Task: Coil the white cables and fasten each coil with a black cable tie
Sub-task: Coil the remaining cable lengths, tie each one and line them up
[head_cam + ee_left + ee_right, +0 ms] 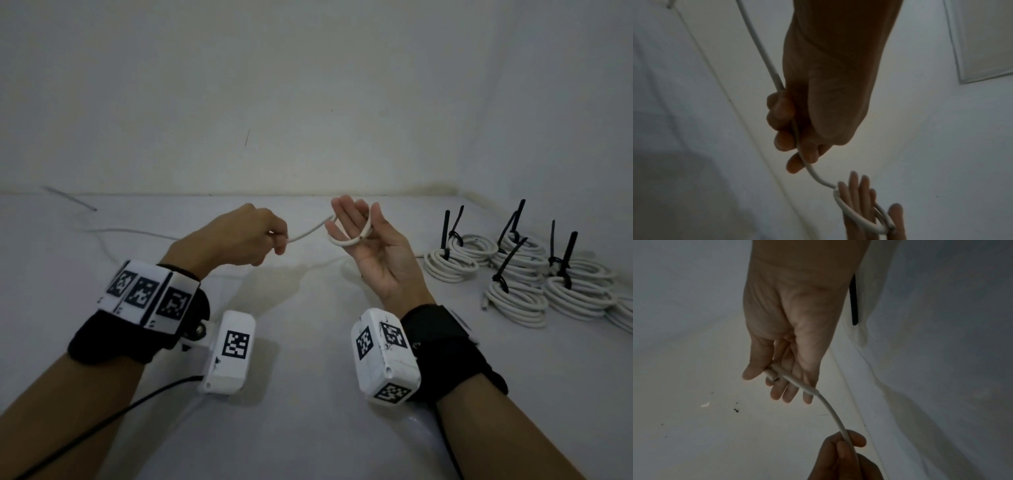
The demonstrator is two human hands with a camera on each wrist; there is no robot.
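Both hands raised above the white table (pixel 308 394), close together. Left hand (pixel 239 236) is knuckles-up, fingers curled into a fist round the white cable (pixel 308 233); the left wrist view shows the cable running through the closed fingers (pixel 783 141) and leaving at the forefinger side toward the other hand. Right hand (pixel 373 246) is palm-up, fingers straight and together, pointing away from the body — one loop of the cable circles them, and the thumb presses the cable's cut end (pixel 771 374) against the side of the forefinger, so the grip is a thumb pinch on the cable with the other fingers spread flat. A short taut span of cable bridges the two hands. Behind the left hand the slack part of the cable lies on the table, trailing off to the left (pixel 137 232). On the table to the right, well apart from the hands, sits a cluster of finished coils (pixel 517 274), stacked and touching one another, each bound by a black cable tie (pixel 503 270) whose loose tail sticks upward. Wrist cameras (pixel 229 353) in white housings with black-and-white markers are strapped to both forearms. One black tie tail (pixel 854 305) shows beside the right palm in the right wrist view; what it is attached to cannot be told.
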